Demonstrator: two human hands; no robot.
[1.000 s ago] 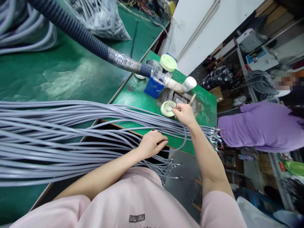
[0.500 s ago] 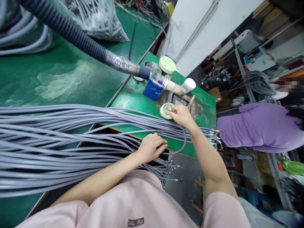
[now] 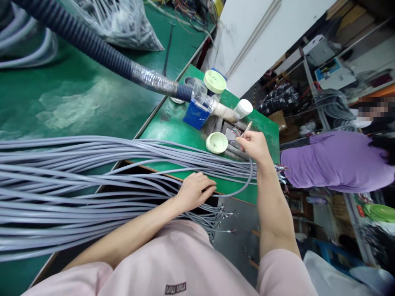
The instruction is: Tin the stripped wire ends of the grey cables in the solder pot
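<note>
My right hand (image 3: 253,144) pinches the end of a grey cable (image 3: 250,174), whose thin coloured wires point up and left over a square metal plate (image 3: 231,134). Just left of that hand is a round pale-green tub (image 3: 217,143). My left hand (image 3: 195,191) rests at the table's front edge on grey cables, its fingers curled together; what lies under them is hidden. A long bundle of grey cables (image 3: 92,154) runs from the left under and past both hands, with stripped ends at the right.
A ribbed hose (image 3: 101,51) comes down to a blue box (image 3: 196,114). Behind the plate are a white container (image 3: 244,108) and a pale-green lid (image 3: 215,81). A person in purple (image 3: 336,161) is at the right. A plastic bag of cables (image 3: 123,24) lies at the back left.
My right hand has moved right with the cable end, from over the pale-green tub to the metal plate. My left hand has stayed in place. The view has shifted slightly.
</note>
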